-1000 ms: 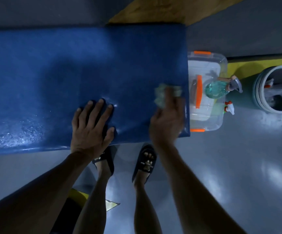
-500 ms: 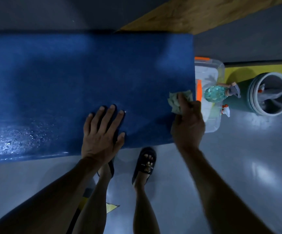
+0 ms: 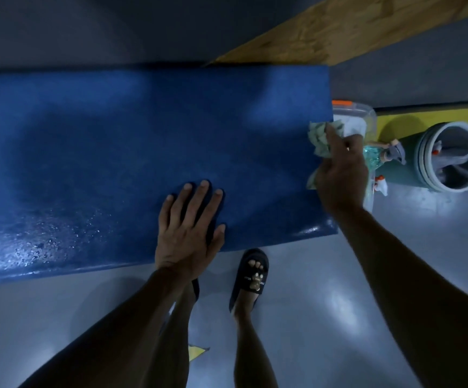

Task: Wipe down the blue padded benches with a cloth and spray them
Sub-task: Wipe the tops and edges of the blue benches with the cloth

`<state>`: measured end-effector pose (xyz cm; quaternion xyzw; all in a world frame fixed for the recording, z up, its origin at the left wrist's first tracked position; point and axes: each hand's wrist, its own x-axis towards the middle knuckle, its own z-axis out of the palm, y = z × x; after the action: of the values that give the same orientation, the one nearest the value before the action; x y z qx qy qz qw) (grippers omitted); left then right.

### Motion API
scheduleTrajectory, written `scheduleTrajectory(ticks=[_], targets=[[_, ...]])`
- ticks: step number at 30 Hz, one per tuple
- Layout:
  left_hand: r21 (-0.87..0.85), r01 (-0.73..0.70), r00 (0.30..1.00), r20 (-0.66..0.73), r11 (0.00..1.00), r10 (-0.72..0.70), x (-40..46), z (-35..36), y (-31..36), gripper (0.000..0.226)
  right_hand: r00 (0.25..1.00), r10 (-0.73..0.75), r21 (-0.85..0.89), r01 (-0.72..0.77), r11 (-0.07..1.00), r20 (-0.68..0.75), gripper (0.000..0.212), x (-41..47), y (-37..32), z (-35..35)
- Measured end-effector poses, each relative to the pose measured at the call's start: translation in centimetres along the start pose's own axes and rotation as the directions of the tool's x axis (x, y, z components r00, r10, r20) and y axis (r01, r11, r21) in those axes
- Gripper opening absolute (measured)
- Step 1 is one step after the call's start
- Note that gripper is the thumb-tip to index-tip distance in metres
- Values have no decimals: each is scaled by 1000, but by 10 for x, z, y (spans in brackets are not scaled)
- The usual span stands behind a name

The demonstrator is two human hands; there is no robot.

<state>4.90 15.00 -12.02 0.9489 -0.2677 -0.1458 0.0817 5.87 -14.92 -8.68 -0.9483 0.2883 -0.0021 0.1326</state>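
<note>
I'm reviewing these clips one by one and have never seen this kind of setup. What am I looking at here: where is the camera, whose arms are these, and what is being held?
There is no machine here. A person wears one wide-angle camera on the head, looking down, so you see their own arms, legs and sandals from above. In front of them is the blue padded bench, with wet droplets near its lower left edge. The left hand lies flat on the bench, fingers straight, holding nothing. The right hand grips a pale green cloth at the bench's right end. Beyond that end, on the floor, stand a clear plastic box with orange clips, a spray bottle with teal liquid, and a round bucket with items inside that I cannot identify.
</note>
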Motion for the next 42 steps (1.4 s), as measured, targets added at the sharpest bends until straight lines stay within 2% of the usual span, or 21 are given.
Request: scheduleTrajectory(ticks=[2, 4, 7, 9, 11, 13, 15, 18, 20, 21, 22, 24, 27, 28, 29, 31, 33, 34, 37, 39, 42], targets=[[-11, 3, 1000, 17, 1000, -3, -1, -3, 0, 67, 997, 75, 16, -74, 997, -34, 65, -12, -30, 18], [-33, 5, 999, 37, 999, -4, 0, -7, 0, 66, 1000, 11, 35, -12, 999, 29, 69, -34, -78, 32], [-100, 5, 998, 57, 995, 1, -1, -18, 1, 63, 945, -294, 48, 291, 956, 142, 70, -58, -122, 42], [-140, -24, 999, 32, 990, 29, 2, -30, -2, 60, 840, -511, 48, 512, 858, 183, 68, -49, -107, 36], [-144, -65, 998, -18, 987, 63, 10, -45, -14, 61, 781, -591, -5, 604, 797, 202, 69, -28, -70, 26], [-93, -96, 995, -42, 991, 93, 27, -61, -31, 68, 874, -462, 6, 466, 885, 151, 66, -8, -32, 11], [-1, -116, 993, 13, 993, 116, 47, -74, -47, 85, 978, -197, 38, 195, 980, 62, 65, 6, -8, 1], [80, -87, 983, 171, 993, 72, 69, -83, -53, 105, 994, 96, -10, -97, 995, -56, 65, 9, -25, 11], [76, -55, 979, 200, 996, 39, 73, -82, -50, 110, 977, 209, 75, -205, 976, -39, 59, 2, -59, 31], [70, -48, 978, 207, 996, 32, 74, -81, -49, 110, 978, 207, 137, -202, 970, -29, 54, -7, -82, 39], [59, -42, 975, 218, 997, 29, 73, -81, -48, 110, 985, 165, 200, -154, 968, -40, 51, -18, -102, 48], [24, -28, 971, 238, 999, 21, 75, -80, -50, 108, 992, -122, 125, 117, 985, 29, 56, -43, -138, 60], [15, -24, 974, 227, 1000, 20, 78, -79, -54, 109, 843, -531, 36, 530, 847, 83, 57, -37, -131, 47], [13, -23, 976, 217, 1000, 19, 78, -79, -54, 110, 787, -608, -31, 613, 789, 102, 59, -25, -114, 42], [8, -20, 978, 208, 1000, 18, 78, -78, -54, 110, 769, -628, -86, 638, 765, 116, 60, -14, -93, 34], [-8, -11, 982, 190, 1000, 13, 78, -78, -54, 110, 847, -516, -95, 529, 844, 127, 62, 10, -49, 19], [-18, -8, 983, 183, 1000, 11, 78, -79, -54, 109, 964, -251, -40, 255, 966, 83, 72, 25, -21, 9], [-21, -8, 984, 176, 1000, 12, 78, -80, -53, 109, 993, -113, -21, 113, 993, 27, 75, 28, -21, 8], [-21, -2, 984, 178, 1000, 6, 77, -82, -51, 107, 972, 205, 63, -199, 978, -114, 70, 27, -65, 29], [-5, -5, 984, 178, 1000, 6, 77, -82, -52, 107, 976, 208, 94, -201, 975, -71, 75, 13, -111, 46], [5, -21, 986, 163, 1000, 20, 77, -81, -54, 109, 995, -65, 91, 59, 994, 71, 72, -11, -165, 61]])
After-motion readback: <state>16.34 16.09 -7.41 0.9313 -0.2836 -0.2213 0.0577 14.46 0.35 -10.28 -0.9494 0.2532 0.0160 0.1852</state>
